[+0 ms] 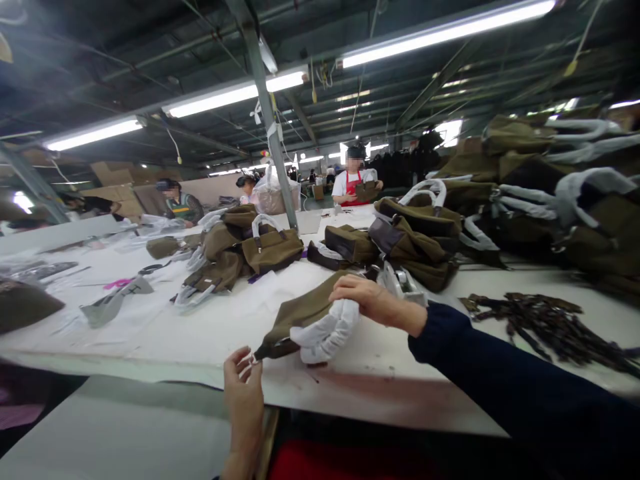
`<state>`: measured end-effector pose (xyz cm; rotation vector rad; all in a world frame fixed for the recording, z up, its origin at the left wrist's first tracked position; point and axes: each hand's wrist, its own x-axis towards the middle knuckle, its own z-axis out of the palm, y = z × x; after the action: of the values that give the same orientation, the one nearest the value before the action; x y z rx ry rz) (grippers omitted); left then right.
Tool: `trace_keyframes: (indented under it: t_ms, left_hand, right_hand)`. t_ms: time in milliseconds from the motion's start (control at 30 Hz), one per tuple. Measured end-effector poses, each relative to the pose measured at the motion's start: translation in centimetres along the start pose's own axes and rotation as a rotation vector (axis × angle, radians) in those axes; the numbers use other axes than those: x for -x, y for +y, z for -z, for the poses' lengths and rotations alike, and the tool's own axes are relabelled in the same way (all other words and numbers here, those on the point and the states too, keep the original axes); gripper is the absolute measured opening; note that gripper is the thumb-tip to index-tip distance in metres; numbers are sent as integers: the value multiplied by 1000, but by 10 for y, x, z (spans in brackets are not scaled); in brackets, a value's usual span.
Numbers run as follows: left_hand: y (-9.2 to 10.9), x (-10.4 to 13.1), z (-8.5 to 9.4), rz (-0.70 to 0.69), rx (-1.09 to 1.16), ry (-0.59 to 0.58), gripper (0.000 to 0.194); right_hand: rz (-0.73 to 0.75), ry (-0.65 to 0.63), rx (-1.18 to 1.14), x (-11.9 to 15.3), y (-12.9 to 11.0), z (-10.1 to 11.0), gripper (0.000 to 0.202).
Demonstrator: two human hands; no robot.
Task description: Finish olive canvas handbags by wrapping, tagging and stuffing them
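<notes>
At near edge of white table (200, 343), olive bag (303, 305): left hand (244, 385) pinches its end, fingertips nearly together; right hand (373, 301), fingers curled, grips wrapped handles (330, 335). Best hold bag steady.

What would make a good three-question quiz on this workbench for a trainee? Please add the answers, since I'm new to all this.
1. Open question: What covers the handles of the olive bag between the camera wearer's two hands?

2. True or false: In this view, the heap of dark brown strips lies to the right of that bag.

3. Fill in the blank: The fingers at the bag's pointed near end belong to the camera wearer's ____ hand.

Key:
1. White wrapping.
2. True.
3. Left; the right hand is up by the wrapped handles.
</notes>
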<state>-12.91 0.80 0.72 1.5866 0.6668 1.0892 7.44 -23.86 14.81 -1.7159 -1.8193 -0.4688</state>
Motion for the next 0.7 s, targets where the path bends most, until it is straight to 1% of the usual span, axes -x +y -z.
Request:
trace_keyframes:
  t_ms: [67,100,133,167,233,300,333,400,433,467,500,567,633,667,700]
  left_hand:
    - [20,-1,3,-202,-127,-9,39]
    - [33,-4,1,-310,-177,-40,40]
    - [48,-8,-3,-417,-225,-101,41]
    - [62,-13,-8,-511,-270,-192,42]
    - [85,-24,-21,-636,-361,-434,45]
    - [98,-35,-36,-672,-463,-656,49]
    - [101,-39,-43,-669,-511,-752,47]
    - [102,-45,-55,-651,-570,-909,29]
    - [101,-47,-59,-645,-583,-937,20]
    - [100,-49,-63,-640,-586,-922,18]
    - [99,-50,-67,-632,-582,-870,21]
    - [99,-54,-73,-589,-545,-717,26]
    - [100,-59,-79,-522,-482,-613,29]
    - [100,-62,-81,-490,-450,-591,30]
    - [101,-65,-83,-462,-420,-582,30]
  right_hand:
    - [-73,10,-28,17,4,-7,23]
    - [-102,21,-32,22,4,-7,24]
    - [-117,27,-32,27,4,-6,25]
    - [-121,32,-31,30,3,-4,26]
    - [-113,43,-33,36,0,-2,30]
    - [-115,41,-32,42,-2,-2,41]
    - [-126,41,-27,45,-2,-3,47]
    - [-154,55,-10,51,-1,-5,56]
    - [-174,75,1,53,-1,-6,59]
    - [-195,104,15,56,0,-8,60]
    - [-220,144,31,59,-1,-10,61]
    - [-287,258,58,67,-5,-17,61]
    - [-336,371,83,77,-11,-25,60]
    - [-343,389,92,83,-15,-29,57]
    - [-336,371,96,90,-19,-31,53]
